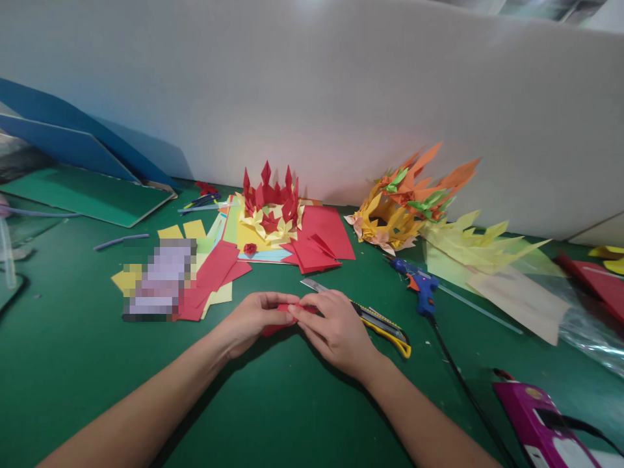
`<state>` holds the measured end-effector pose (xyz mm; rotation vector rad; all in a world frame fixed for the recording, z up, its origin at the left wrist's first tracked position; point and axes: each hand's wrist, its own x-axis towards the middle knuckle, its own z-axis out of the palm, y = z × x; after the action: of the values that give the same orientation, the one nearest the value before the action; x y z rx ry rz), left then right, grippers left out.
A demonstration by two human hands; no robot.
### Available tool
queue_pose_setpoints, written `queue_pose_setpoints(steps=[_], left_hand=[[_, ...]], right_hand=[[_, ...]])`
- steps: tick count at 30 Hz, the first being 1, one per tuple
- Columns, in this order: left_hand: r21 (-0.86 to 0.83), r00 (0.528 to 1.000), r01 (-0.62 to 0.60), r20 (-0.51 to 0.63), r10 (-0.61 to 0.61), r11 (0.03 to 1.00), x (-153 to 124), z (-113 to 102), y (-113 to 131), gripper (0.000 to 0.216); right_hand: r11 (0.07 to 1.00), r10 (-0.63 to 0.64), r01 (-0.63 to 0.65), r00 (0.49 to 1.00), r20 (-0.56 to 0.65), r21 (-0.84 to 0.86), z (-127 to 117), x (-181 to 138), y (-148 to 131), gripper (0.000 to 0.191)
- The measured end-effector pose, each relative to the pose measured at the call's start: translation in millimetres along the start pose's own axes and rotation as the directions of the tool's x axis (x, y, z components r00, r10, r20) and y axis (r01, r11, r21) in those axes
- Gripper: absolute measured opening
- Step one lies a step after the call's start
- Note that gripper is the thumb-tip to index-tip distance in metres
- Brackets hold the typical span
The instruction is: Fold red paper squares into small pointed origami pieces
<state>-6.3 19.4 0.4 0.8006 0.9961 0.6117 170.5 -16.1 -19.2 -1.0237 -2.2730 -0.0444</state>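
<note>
In the head view, crumpled clear plastic (595, 335) lies at the right beside pale paper (521, 302); you cannot tell whether it is a bag or holds anything. The small red paper piece (277, 327) is between your two hands, just above the green tabletop (253, 409) at the middle; it looks folded, though your fingers cover most of it. Your left hand (254, 324) pinches its left side between thumb and fingers, and your right hand (336, 328) has its fingertips closed on the other side. Just beside your right hand is a yellow-and-black cutter (385, 326) with a metal blade. Beyond stand a spiky red paper crown (266, 195) ringed by pale yellow petals, and an orange paper crown (390, 218) of pointed leaves. A glossy blue glue gun (423, 292) lies farther right.
</note>
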Motion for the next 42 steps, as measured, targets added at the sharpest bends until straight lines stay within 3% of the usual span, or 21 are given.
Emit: queue_pose_setpoints(steps=[7,11,15,19,25,31,37,42], left_hand=[[0.000,1.000,-0.004,-0.005,0.004,1.000,-0.7,1.5,2.0,0.030],[0.072,0.996,-0.074,-0.043,0.077,0.995,-1.5,3.8,-0.4,0.039],[0.139,0.979,-0.189,-0.043,0.197,0.972,-2.9,10.1,-4.4,0.044],[0.177,0.962,-0.266,-0.015,0.272,0.948,-2.9,15.6,-8.5,0.042],[0.290,0.931,-0.335,-0.046,0.363,0.896,-1.3,17.0,-13.8,0.033],[0.235,0.959,-0.274,-0.011,0.284,0.933,-4.2,19.4,-10.8,0.030],[0.275,0.962,-0.226,-0.089,0.259,0.934,-5.0,17.2,-5.6,0.022],[0.319,0.951,-0.245,-0.102,0.291,0.915,-4.8,13.8,-4.4,0.019]], right_hand=[[1.000,0.012,-0.012,1.000,0.010,0.009,-0.6,0.2,-1.1,0.024],[0.972,0.118,-0.106,0.992,-0.044,0.209,4.6,-1.2,-2.2,0.022],[0.797,0.409,-0.313,0.909,-0.081,0.517,14.0,-0.5,-2.5,0.012],[0.568,0.611,-0.459,0.792,0.024,0.683,20.2,0.7,-2.8,0.017],[0.522,0.635,-0.513,0.767,0.091,0.681,17.6,1.8,-4.1,0.010],[0.426,0.645,-0.503,0.751,0.138,0.752,14.3,2.0,-1.3,0.014],[0.334,0.648,-0.543,0.726,0.231,0.770,15.2,1.2,-1.5,0.014],[0.395,0.649,-0.548,0.735,0.198,0.738,14.0,3.5,-3.0,0.012]])
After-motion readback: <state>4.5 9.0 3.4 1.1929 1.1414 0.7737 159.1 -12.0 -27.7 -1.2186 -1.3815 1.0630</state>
